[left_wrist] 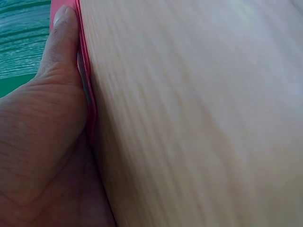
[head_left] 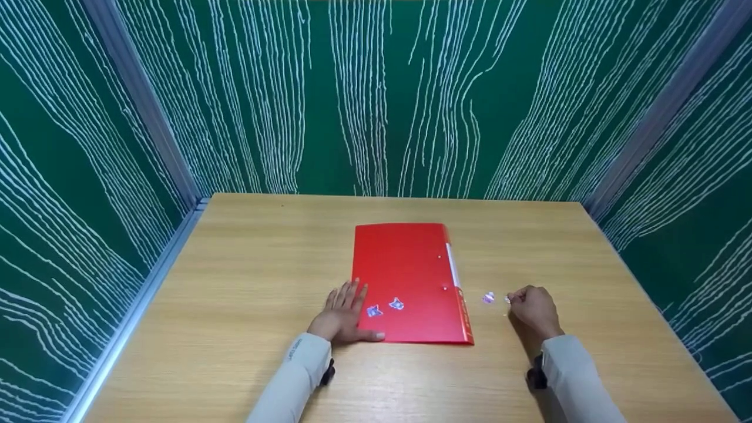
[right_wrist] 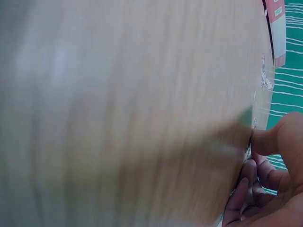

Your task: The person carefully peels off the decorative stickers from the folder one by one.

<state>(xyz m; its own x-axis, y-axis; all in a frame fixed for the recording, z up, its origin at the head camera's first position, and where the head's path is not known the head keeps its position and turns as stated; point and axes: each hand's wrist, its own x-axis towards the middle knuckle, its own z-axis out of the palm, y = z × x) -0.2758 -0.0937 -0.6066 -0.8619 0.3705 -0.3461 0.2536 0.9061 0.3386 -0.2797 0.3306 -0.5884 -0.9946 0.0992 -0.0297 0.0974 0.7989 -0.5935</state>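
A red folder (head_left: 402, 258) lies on the wooden table. My left hand (head_left: 343, 316) rests on its lower left corner, fingers straight and thumb along the bottom edge; the left wrist view shows the thumb and palm side of that hand (left_wrist: 42, 113) against the folder's edge. Two small purple-and-white stickers, one shaped like a butterfly (head_left: 396, 303) and another sticker (head_left: 374, 310), sit on the cover beside my left fingers. Right of the folder, my right hand (head_left: 534, 308) pinches a small pale sticker (head_left: 508, 299) between thumb and forefinger, low over the table.
A loose pinkish sticker (head_left: 488, 298) lies on the table (head_left: 264, 252) between the folder and my right hand. Green panels (head_left: 320, 117) with white wavy lines stand behind and at both sides. A metal rail (head_left: 141, 299) runs along the left table edge.
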